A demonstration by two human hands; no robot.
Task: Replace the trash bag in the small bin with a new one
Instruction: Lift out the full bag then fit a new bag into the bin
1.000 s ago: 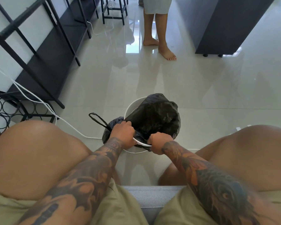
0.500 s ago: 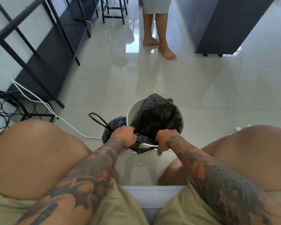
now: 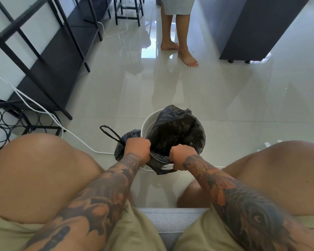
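Note:
A small white bin (image 3: pixel 146 124) stands on the glossy floor between my knees. A black trash bag (image 3: pixel 178 131) is spread open in its mouth, covering the right and near rim while the far left rim shows bare. My left hand (image 3: pixel 138 148) grips the bag's near edge at the bin's left side. My right hand (image 3: pixel 182 155) grips the near edge a little to the right, fist closed on the plastic. A second, tied black bag (image 3: pixel 122 144) with a loop handle lies on the floor just left of the bin, partly hidden behind my left hand.
A white cable (image 3: pixel 43 113) runs across the floor at left, past a black shelf frame (image 3: pixel 49 57) and a wire rack (image 3: pixel 5 122). A barefoot person (image 3: pixel 178 35) stands farther off, next to a dark cabinet (image 3: pixel 250 29). I sit on a grey seat (image 3: pixel 172 220).
My right hand has drawn the bag's near edge lower over the rim and toward me. My left hand kept its grip on the left. The bag mouth looks wider open.

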